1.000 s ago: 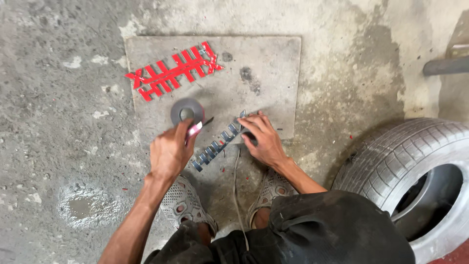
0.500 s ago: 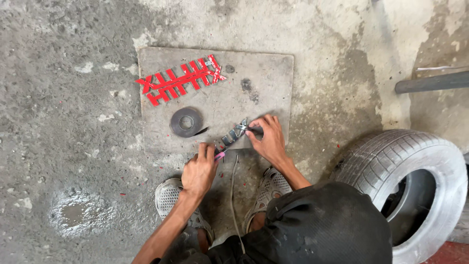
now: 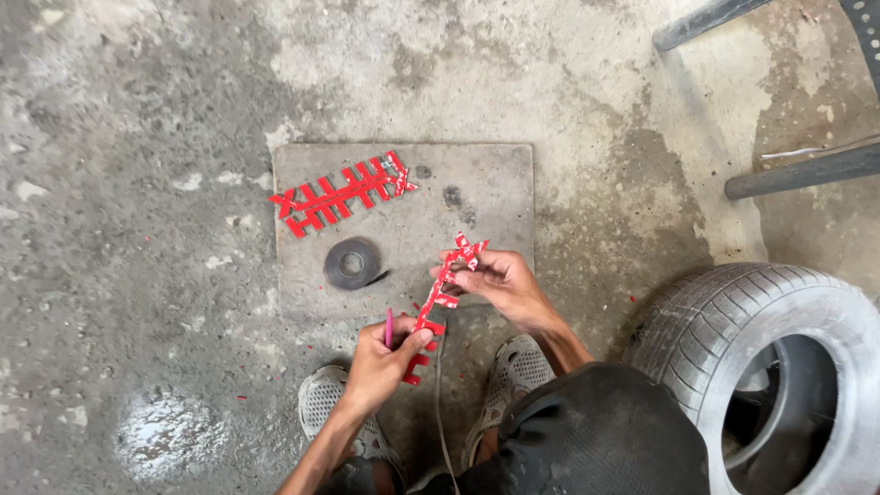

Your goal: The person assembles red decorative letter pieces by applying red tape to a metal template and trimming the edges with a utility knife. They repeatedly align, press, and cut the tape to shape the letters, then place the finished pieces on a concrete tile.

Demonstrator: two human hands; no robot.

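The floor (image 3: 137, 137) was rough, stained grey concrete, and a square grey slab (image 3: 486, 192) lay flat on it. On the slab's upper left part lay a red comb-shaped cutout (image 3: 339, 195); below that, still on the slab, sat a dark roll of tape (image 3: 352, 264). Just off the slab's near edge, the left hand (image 3: 380, 359) pinched the lower end of a second red cutout strip (image 3: 440, 298) and also held a thin pink tool (image 3: 389, 327). The right hand (image 3: 504, 287) gripped the strip's upper end over the slab's near edge. Right of the slab lay a tyre (image 3: 724, 339), with dark bars (image 3: 797, 172) beyond.
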